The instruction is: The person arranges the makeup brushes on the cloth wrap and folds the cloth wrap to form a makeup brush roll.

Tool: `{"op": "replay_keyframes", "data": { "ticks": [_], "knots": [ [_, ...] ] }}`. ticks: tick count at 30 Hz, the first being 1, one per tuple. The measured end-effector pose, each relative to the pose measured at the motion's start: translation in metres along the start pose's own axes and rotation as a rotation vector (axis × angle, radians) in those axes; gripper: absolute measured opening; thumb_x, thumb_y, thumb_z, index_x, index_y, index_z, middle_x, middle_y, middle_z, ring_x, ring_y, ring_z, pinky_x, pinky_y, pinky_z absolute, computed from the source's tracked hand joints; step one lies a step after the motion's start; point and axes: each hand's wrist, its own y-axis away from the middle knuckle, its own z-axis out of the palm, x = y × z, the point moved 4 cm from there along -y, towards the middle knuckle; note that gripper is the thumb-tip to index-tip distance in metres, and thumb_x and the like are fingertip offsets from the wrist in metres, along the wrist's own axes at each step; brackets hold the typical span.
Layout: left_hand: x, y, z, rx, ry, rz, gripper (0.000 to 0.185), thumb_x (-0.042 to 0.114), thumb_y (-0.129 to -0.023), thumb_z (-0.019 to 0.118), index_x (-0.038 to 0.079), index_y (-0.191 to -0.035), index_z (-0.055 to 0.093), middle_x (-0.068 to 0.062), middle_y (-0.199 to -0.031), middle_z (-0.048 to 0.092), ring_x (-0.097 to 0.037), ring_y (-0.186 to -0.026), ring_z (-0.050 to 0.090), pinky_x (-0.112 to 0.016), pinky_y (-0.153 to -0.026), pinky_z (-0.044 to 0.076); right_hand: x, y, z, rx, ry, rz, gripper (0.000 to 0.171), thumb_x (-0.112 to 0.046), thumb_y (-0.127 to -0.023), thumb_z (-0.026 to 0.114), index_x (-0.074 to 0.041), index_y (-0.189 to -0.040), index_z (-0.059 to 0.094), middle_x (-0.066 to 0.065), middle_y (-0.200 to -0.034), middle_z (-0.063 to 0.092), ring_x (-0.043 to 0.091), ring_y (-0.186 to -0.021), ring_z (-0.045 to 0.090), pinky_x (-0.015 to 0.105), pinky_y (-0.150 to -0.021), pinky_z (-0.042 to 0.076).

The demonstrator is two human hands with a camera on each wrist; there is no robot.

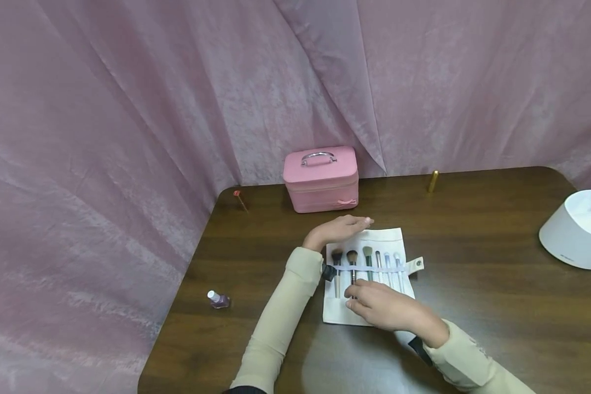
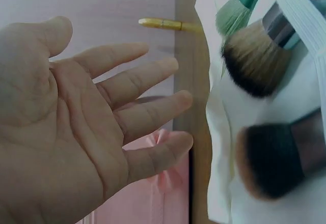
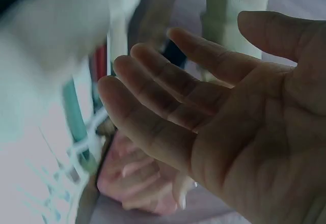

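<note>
A white brush roll (image 1: pixel 332 313) lies spread on the table, with several makeup brushes (image 1: pixel 368 257) tucked under its pale elastic band. My left hand (image 1: pixel 342 229) is over the roll's far left corner, palm showing in the left wrist view and nothing in it. Close to that palm are a dark-tipped fluffy brush (image 2: pixel 257 58), a dense black brush (image 2: pixel 270 160) and a green-bristled one (image 2: pixel 234 16). Over the near part of the roll hovers my right hand (image 1: pixel 386 307), fingers loosely bent and holding nothing. It hides the lower ends of some brush handles.
Behind the roll stands a pink vanity case (image 1: pixel 321 183) with a metal handle. A gold tube (image 1: pixel 433 181) stands at the back right, and a white rounded appliance (image 1: pixel 576 232) at the right edge. Nail polish (image 1: pixel 219 299) and a small red-topped stick (image 1: pixel 240 200) are at left.
</note>
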Motion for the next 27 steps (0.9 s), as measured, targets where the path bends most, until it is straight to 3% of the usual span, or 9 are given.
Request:
{"op": "replay_keyframes", "data": {
  "ticks": [6, 13, 19, 23, 27],
  "knots": [
    [0.0, -0.01, 0.004, -0.048, 0.036, 0.005, 0.056, 0.048, -0.109, 0.036, 0.012, -0.147, 0.055, -0.004, -0.149, 0.053, -0.013, -0.141, 0.042, -0.029, -0.113, 0.032, -0.006, -0.001, 0.017, -0.049, 0.006, 0.006, 0.017, -0.012, -0.1, 0.057, -0.003, -0.106, 0.069, -0.003, -0.093, 0.055, 0.014, -0.08, 0.052, 0.037, -0.072, 0.047],
    [-0.002, -0.017, 0.01, -0.1, 0.055, -0.047, 0.059, 0.049, -0.108, 0.039, 0.008, -0.147, 0.054, -0.007, -0.151, 0.051, -0.018, -0.143, 0.039, -0.033, -0.115, 0.031, -0.007, -0.002, 0.027, -0.06, -0.006, 0.032, 0.018, -0.013, -0.098, 0.059, -0.003, -0.107, 0.071, -0.003, -0.091, 0.055, 0.016, -0.08, 0.052, 0.037, -0.072, 0.046],
    [-0.006, -0.016, 0.016, -0.131, 0.105, -0.129, 0.064, 0.054, -0.105, 0.044, 0.012, -0.153, 0.047, -0.003, -0.159, 0.041, -0.02, -0.144, 0.036, -0.039, -0.116, 0.03, -0.005, -0.003, 0.031, -0.06, 0.003, 0.04, 0.019, -0.017, -0.097, 0.064, -0.003, -0.106, 0.071, -0.002, -0.092, 0.056, 0.017, -0.079, 0.052, 0.036, -0.071, 0.046],
    [-0.008, -0.015, 0.019, -0.158, 0.145, -0.148, 0.065, 0.053, -0.105, 0.045, 0.011, -0.155, 0.043, -0.003, -0.161, 0.036, -0.019, -0.146, 0.032, -0.04, -0.117, 0.029, -0.004, -0.001, 0.032, -0.065, 0.007, 0.043, 0.02, -0.02, -0.096, 0.065, -0.003, -0.106, 0.071, -0.001, -0.092, 0.056, 0.018, -0.08, 0.052, 0.036, -0.071, 0.046],
    [-0.009, -0.014, 0.018, -0.162, 0.116, -0.142, 0.063, 0.051, -0.106, 0.043, 0.011, -0.155, 0.042, -0.005, -0.162, 0.035, -0.02, -0.148, 0.029, -0.04, -0.118, 0.026, -0.002, 0.0, 0.031, -0.065, 0.013, 0.059, 0.022, -0.02, -0.095, 0.066, -0.002, -0.107, 0.071, 0.0, -0.095, 0.059, 0.018, -0.083, 0.054, 0.037, -0.074, 0.048]
  ]
}}
